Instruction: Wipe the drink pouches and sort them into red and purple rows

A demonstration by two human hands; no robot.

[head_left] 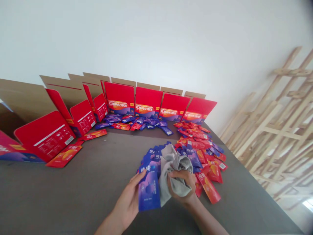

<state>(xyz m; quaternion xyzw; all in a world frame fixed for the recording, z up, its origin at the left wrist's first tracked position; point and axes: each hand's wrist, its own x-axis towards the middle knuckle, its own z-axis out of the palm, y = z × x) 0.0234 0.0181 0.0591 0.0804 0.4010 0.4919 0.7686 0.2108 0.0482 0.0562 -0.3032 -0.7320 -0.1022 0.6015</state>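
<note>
A blue printed sachet (149,191) is held upright in my left hand (129,199), the thumb lying over its upper left part. My right hand (184,186) is closed around a bunched grey cloth (168,166). The cloth hangs beside the sachet's right edge and seems to touch it. Behind both hands lies a pile of blue sachets (151,153), partly hidden by the cloth. To the right of my right hand, red sachets (207,186) lie heaped with some blue ones among them.
Open red cartons (148,101) with brown raised flaps line the back and left of the grey table (97,182). Blue and red sachets (127,120) lie along the back cartons. A red sachet (65,155) leans by the left carton (46,133). Wooden frames (276,130) stand at right.
</note>
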